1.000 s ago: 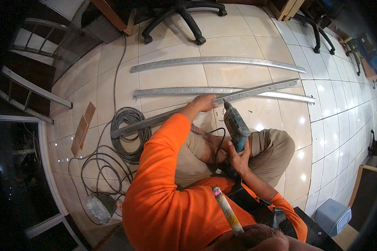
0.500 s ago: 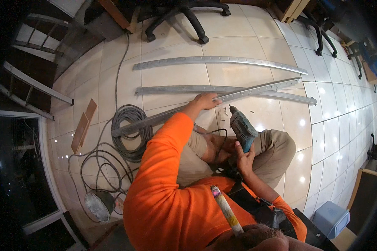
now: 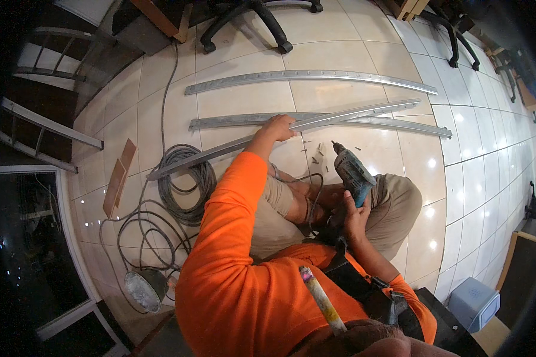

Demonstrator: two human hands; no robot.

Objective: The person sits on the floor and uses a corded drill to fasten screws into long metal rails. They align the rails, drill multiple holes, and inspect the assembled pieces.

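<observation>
I sit cross-legged on a tiled floor in an orange long-sleeved shirt. My left hand [image 3: 278, 126] grips a long perforated metal rail [image 3: 351, 114] that lies at a slant across a second rail [image 3: 399, 125]. My right hand [image 3: 355, 215] holds a blue-grey power drill [image 3: 352, 172] upright over my right knee, its bit pointing up and away from the rails. Several small screws [image 3: 314, 156] lie scattered on the tile between the drill and the held rail.
A third rail [image 3: 309, 76] lies farther away, near an office chair base [image 3: 250, 18]. A coil of grey cable [image 3: 181, 184] and a round work lamp [image 3: 143, 290] are at my left, beside a small wooden board [image 3: 118, 178]. A blue box [image 3: 473, 302] stands at lower right.
My right hand has pulled the drill back from the rail toward my right knee and tipped it upright. My left hand keeps its hold on the slanted rail.
</observation>
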